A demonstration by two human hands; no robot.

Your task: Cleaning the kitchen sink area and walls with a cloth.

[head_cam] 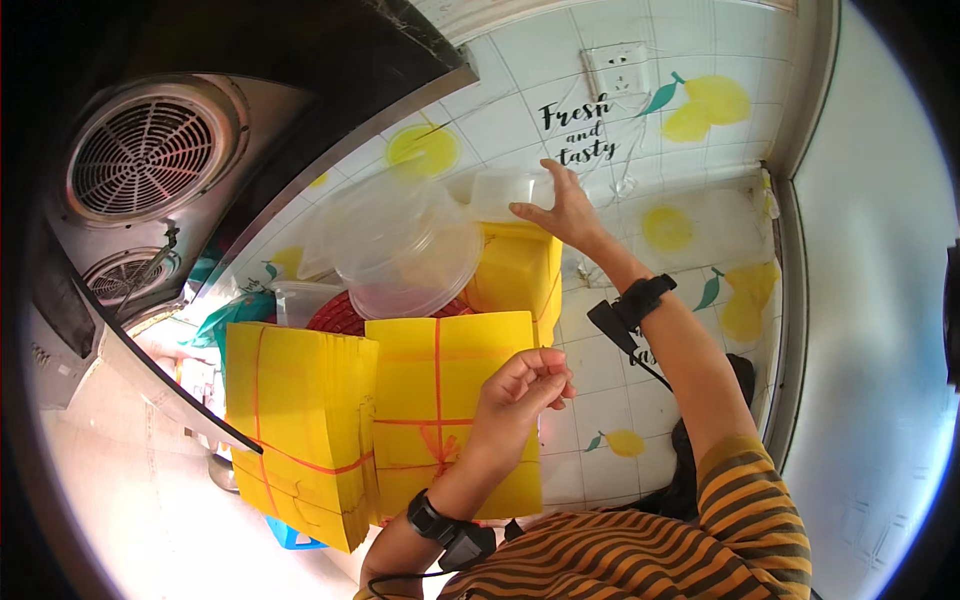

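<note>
My right hand (562, 210) reaches up with thumb and fingers apart, beside a translucent plastic container (504, 196); I cannot tell whether it touches it. My left hand (525, 390) has its fingers curled, with nothing visible in it, in front of a bundle of yellow paper sheets (405, 352) tied with red string. Left of it stands another tied yellow bundle (292, 405). Behind them is a third yellow stack (517, 270), and a large translucent plastic tub (412, 255) rests near a red woven item (341, 315).
A range hood (180, 150) with round fan grilles overhangs the left. Tiled wall (600, 405) with lemon stickers and a power socket (621, 69) lies ahead and right. A frosted door panel (862, 300) stands far right; a blue plastic object (289, 534) shows below the bundles.
</note>
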